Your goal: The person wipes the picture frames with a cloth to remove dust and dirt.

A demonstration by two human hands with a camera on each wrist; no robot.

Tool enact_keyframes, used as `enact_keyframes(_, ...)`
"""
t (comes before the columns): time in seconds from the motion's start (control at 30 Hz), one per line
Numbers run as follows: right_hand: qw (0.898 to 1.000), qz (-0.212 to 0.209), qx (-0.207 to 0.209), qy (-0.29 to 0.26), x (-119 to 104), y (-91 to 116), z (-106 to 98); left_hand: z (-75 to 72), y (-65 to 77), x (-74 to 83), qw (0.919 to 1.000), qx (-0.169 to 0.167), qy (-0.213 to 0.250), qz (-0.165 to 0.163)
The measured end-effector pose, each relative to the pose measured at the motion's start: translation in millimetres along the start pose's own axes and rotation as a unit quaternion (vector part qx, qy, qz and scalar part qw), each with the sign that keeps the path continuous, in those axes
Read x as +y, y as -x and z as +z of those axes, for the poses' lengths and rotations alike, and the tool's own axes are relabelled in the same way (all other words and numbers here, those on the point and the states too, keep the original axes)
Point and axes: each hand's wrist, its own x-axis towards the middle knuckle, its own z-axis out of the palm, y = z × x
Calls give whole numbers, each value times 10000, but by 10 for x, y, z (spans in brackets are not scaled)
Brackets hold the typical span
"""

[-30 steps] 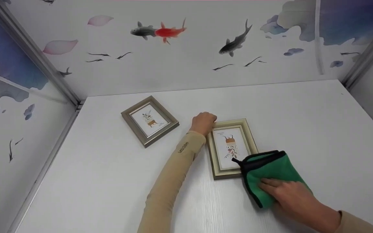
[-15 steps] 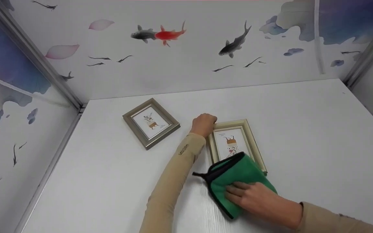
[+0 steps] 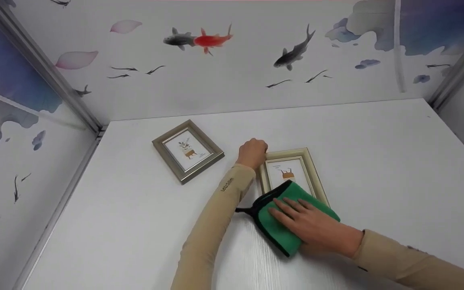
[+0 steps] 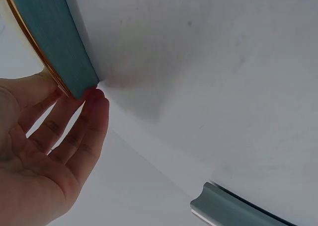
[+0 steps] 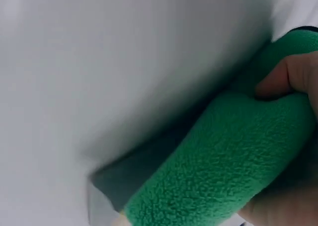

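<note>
Pinching the far-left corner of the pale gold rectangular picture frame [image 3: 311, 173], the left hand [image 3: 252, 154] anchors it on the white desk [image 3: 135, 225]; the right hand [image 3: 310, 225] grips the folded green fleecy cloth [image 3: 278, 230] over its near end. Careful: hard sideways pressure could swivel the frame around that lone corner hold!

Cloth [image 3: 281, 233] lies, seemingly, on right frame [image 3: 313, 175].
</note>
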Motion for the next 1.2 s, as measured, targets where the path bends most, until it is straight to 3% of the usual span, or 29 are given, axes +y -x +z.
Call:
enact_keyframes(0.23, 9917, 289, -696, -1045, 165, -294, -222, -46, 44, -71, 9997, 81, -236, -52)
enact_keyframes(0.43, 9805, 769, -1055, -1470, 358, -577, -291, -83, 79, -94, 9994, -227, -268, -28)
enact_keyframes(0.6, 9730, 1398, -1210, -1385, 405, -810, -300, -101, 95, -75, 9984, -451, -313, 144)
enact_keyframes(0.73, 9783, 1391, -1107, -1064, 386, -885, -277, -114, 96, -61, 9980, -465, -360, 230)
enact_keyframes(0.83, 9856, 1129, -864, -914, 391, -817, -252, -117, 99, -52, 9982, -402, -391, 215)
enact_keyframes(1.0, 9963, 266, -416, -704, 318, -503, -223, -119, 98, -36, 9976, -423, -523, 179)
enact_keyframes(1.1, 9953, -112, -503, -821, 236, -289, -279, -127, 95, -25, 9972, -379, -627, 178)
enact_keyframes(1.2, 9900, -206, -923, -1047, 172, -108, -377, -131, 100, -18, 9972, -278, -671, 176)
